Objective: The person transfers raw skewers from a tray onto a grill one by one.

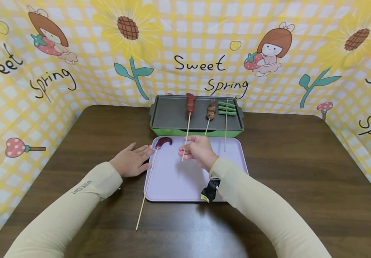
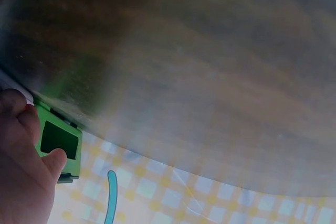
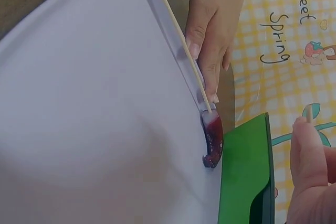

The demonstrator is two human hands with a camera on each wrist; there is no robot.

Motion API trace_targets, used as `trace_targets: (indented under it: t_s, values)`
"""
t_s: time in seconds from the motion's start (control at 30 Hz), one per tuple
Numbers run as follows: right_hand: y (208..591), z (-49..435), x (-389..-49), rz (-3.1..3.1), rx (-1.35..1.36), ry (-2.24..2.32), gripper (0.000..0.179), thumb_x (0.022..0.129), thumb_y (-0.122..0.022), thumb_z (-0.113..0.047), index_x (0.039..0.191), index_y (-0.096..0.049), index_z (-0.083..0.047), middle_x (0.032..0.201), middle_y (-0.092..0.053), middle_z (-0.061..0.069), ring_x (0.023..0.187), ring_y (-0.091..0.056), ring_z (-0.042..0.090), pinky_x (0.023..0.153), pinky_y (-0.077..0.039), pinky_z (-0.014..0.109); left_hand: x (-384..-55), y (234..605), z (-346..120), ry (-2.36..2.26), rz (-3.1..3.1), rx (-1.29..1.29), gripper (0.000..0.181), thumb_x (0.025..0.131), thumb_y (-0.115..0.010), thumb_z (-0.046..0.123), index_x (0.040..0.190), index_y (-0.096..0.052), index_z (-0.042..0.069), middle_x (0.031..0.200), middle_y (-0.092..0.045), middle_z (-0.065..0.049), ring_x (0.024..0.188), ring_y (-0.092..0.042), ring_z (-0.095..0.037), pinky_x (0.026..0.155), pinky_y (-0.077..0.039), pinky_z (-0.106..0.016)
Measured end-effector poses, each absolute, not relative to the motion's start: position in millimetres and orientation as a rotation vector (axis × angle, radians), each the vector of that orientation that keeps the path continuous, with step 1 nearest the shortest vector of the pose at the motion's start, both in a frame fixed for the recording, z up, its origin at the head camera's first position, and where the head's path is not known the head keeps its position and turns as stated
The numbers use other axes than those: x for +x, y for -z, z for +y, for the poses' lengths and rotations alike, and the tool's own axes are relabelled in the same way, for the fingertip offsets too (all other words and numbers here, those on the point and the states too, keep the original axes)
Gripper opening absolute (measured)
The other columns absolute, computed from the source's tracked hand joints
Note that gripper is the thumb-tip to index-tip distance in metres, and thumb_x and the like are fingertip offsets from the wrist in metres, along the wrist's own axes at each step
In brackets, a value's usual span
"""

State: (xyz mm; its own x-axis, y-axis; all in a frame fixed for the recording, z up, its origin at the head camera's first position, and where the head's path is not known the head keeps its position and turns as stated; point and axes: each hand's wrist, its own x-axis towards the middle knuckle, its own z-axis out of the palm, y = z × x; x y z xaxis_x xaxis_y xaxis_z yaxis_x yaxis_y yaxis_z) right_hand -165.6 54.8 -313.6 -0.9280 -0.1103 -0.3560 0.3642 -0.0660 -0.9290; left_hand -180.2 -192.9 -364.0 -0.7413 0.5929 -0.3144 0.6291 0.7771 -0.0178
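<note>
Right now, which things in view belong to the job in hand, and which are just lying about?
Likely in the job:
right hand, pinching the red meat skewer
left hand, beside the dark red curved skewer
lilac tray
grill pan, with brown meat skewer and green skewer partly on it

Likely just surroundings:
wooden table
patterned cloth
black wrist strap

A dark brown wood-grain table carries a pale lilac tray with rounded corners and, just beyond it at the far edge, a green grill with a dark grey top
</note>
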Motion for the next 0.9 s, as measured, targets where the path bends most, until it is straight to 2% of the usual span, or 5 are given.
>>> trace_targets:
  t_s: [0.37,0.9]
  values:
    - [314.3,56.1,-170.1,1.851,0.275,2.081,0.042,0.091,-0.049,0.015,0.133,-0.044,0.015,0.065,-0.060,0.009,0.049,-0.060,0.009,0.047,-0.050,0.018,-177.8,361.0,-191.8,0.176,2.693,0.964,0.062,0.101,-0.038,0.039,0.147,-0.032,-0.003,0.153,-0.029,-0.017,0.141,-0.027,-0.031,0.111,-0.014,-0.059]
    - [311.9,57.7,-173.2,1.854,0.289,2.069,0.042,0.092,-0.049,0.013,0.134,-0.045,0.012,0.069,-0.061,0.011,0.052,-0.061,0.010,0.049,-0.051,0.019,-176.7,360.7,-191.0,0.180,2.690,0.955,0.062,0.102,-0.038,0.039,0.147,-0.032,-0.002,0.153,-0.029,-0.017,0.141,-0.026,-0.031,0.111,-0.014,-0.059]
